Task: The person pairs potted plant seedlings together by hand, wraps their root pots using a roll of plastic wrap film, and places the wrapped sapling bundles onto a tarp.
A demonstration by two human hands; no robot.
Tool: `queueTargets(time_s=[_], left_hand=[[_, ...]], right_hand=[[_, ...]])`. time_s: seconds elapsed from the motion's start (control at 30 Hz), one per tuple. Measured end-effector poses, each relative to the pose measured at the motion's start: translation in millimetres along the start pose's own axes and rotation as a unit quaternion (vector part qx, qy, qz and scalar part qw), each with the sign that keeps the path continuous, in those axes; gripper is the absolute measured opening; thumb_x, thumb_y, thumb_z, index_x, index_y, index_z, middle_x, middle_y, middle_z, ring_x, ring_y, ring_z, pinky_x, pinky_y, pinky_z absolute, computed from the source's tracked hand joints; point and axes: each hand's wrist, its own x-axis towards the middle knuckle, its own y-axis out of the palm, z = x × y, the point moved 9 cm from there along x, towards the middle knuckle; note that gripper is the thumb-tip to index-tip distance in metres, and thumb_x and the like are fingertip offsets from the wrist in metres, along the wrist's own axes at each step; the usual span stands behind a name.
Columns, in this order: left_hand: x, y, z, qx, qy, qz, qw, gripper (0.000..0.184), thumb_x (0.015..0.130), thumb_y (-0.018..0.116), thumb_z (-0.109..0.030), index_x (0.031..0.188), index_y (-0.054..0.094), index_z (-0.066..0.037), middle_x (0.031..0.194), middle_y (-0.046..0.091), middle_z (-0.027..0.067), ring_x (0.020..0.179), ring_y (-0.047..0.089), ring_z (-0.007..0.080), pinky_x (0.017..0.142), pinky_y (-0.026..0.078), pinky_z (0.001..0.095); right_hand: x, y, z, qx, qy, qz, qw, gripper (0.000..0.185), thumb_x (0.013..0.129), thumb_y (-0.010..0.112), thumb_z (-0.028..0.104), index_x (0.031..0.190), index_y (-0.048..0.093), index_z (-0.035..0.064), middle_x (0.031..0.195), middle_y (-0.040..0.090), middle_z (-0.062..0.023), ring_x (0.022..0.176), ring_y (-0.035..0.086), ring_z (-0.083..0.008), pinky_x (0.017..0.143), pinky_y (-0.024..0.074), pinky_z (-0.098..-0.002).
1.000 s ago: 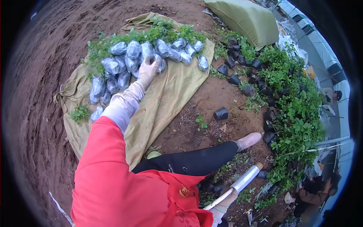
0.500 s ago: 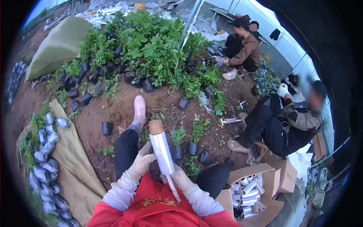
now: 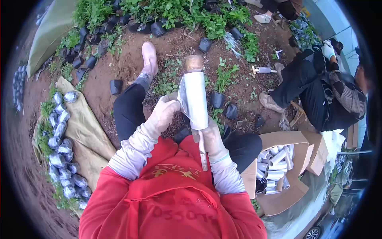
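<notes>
- Film roll (image 3: 195,101) at the centre of the frame, long axis running nearly top to bottom and tipped slightly left at the top; its brown end (image 3: 193,63) points up the frame, its pale handle (image 3: 203,155) down.
- Just left of it, the left hand (image 3: 163,113) has thumb and fingers pinched on the loose film edge (image 3: 183,99), so the roll lies to the right of those fingertips.
- Below the film, the right hand (image 3: 213,140) grips around the handle's upper part; from where I stand, some of its fingers are hidden.
- That loose edge runs along the roll's left side, with the left hand nearer to it.
- Lower right, a cardboard box (image 3: 284,204) holds more rolls (image 3: 277,162); at left, silvery bundles (image 3: 57,160) lie along a tan cloth (image 3: 89,131).
</notes>
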Motion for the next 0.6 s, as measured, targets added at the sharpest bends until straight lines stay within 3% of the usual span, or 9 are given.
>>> queueTargets(time_s=[0.1, 0.23, 0.27, 0.37, 0.4, 0.5, 0.53, 0.6], left_hand=[[1.3, -6.1, 8.9, -0.073, -0.091, -0.084, 0.990, 0.030, 0.081, 0.052, -0.016, 0.104, 0.058, 0.004, 0.093, 0.063, 0.0063, 0.079, 0.060, 0.0157, 0.080, 0.050, 0.0311], [20.3, -19.4, 52.1, -0.221, -0.094, -0.038, 0.970, 0.028, 0.085, 0.044, -0.011, 0.108, 0.055, 0.002, 0.103, 0.062, 0.0089, 0.095, 0.062, 0.0185, 0.085, 0.052, 0.0371], [14.8, -17.1, 55.3, -0.234, -0.126, -0.080, 0.961, 0.029, 0.091, 0.046, -0.019, 0.112, 0.055, 0.000, 0.107, 0.060, 0.0084, 0.101, 0.059, 0.0179, 0.087, 0.051, 0.0393], [17.1, -4.5, 61.9, -0.244, -0.134, -0.061, 0.959, 0.038, 0.097, 0.048, -0.033, 0.118, 0.053, -0.002, 0.111, 0.062, 0.0110, 0.101, 0.062, 0.0202, 0.090, 0.053, 0.0386], [16.9, -8.7, 69.1, -0.188, -0.156, -0.081, 0.966, 0.041, 0.095, 0.054, -0.040, 0.113, 0.057, -0.003, 0.101, 0.064, 0.0078, 0.095, 0.063, 0.0156, 0.085, 0.054, 0.0342], [25.7, -31.5, 98.5, -0.062, -0.188, -0.064, 0.978, 0.029, 0.093, 0.059, -0.030, 0.105, 0.062, -0.003, 0.087, 0.063, 0.0028, 0.084, 0.062, 0.0102, 0.075, 0.052, 0.0273], [27.6, -38.2, 94.9, -0.069, -0.186, -0.099, 0.975, 0.028, 0.087, 0.066, -0.022, 0.101, 0.062, 0.002, 0.081, 0.062, 0.0008, 0.066, 0.052, 0.0060, 0.065, 0.044, 0.0201], [27.6, -55.5, 108.7, -0.116, -0.166, -0.158, 0.966, 0.024, 0.087, 0.065, -0.021, 0.096, 0.062, 0.001, 0.079, 0.061, 0.0006, 0.065, 0.051, 0.0058, 0.063, 0.044, 0.0204]], right_hand=[[23.9, -18.5, -18.5, 0.000, -0.023, -0.022, 1.000, 0.072, 0.072, 0.069, 0.064, 0.103, 0.052, 0.0011, 0.073, 0.055, -0.0015, 0.056, 0.049, -0.0072, 0.049, 0.0374, -0.0208], [35.0, -24.0, -36.1, 0.009, -0.007, -0.063, 0.998, 0.056, 0.081, 0.070, 0.050, 0.107, 0.053, 0.0031, 0.074, 0.056, -0.0009, 0.055, 0.048, -0.0050, 0.047, 0.0373, -0.0189], [41.1, -29.6, -46.3, 0.003, 0.011, -0.079, 0.997, 0.053, 0.085, 0.069, 0.044, 0.112, 0.052, 0.0032, 0.073, 0.056, 0.0003, 0.055, 0.048, -0.0037, 0.046, 0.0368, -0.0181], [53.7, -34.4, -51.8, -0.029, 0.038, -0.113, 0.992, 0.054, 0.083, 0.066, 0.048, 0.107, 0.054, 0.0018, 0.072, 0.055, -0.0009, 0.055, 0.048, -0.0068, 0.049, 0.0382, -0.0208], [58.3, -38.0, -62.4, -0.031, 0.066, -0.118, 0.990, 0.049, 0.085, 0.066, 0.044, 0.107, 0.053, 0.0020, 0.072, 0.055, -0.0010, 0.055, 0.047, -0.0063, 0.049, 0.0381, -0.0206], [69.5, -44.1, -71.7, -0.017, 0.074, -0.085, 0.994, 0.045, 0.086, 0.067, 0.039, 0.107, 0.053, 0.0021, 0.072, 0.056, -0.0018, 0.054, 0.049, -0.0067, 0.048, 0.0386, -0.0202], [76.4, -51.5, -80.6, -0.001, 0.083, -0.093, 0.992, 0.044, 0.086, 0.067, 0.037, 0.108, 0.053, 0.0021, 0.071, 0.056, -0.0014, 0.053, 0.049, -0.0065, 0.047, 0.0382, -0.0204], [82.4, -73.5, -114.0, 0.031, 0.108, -0.113, 0.987, 0.042, 0.086, 0.067, 0.033, 0.109, 0.051, 0.0022, 0.068, 0.055, -0.0006, 0.050, 0.048, -0.0062, 0.043, 0.0375, -0.0208]])
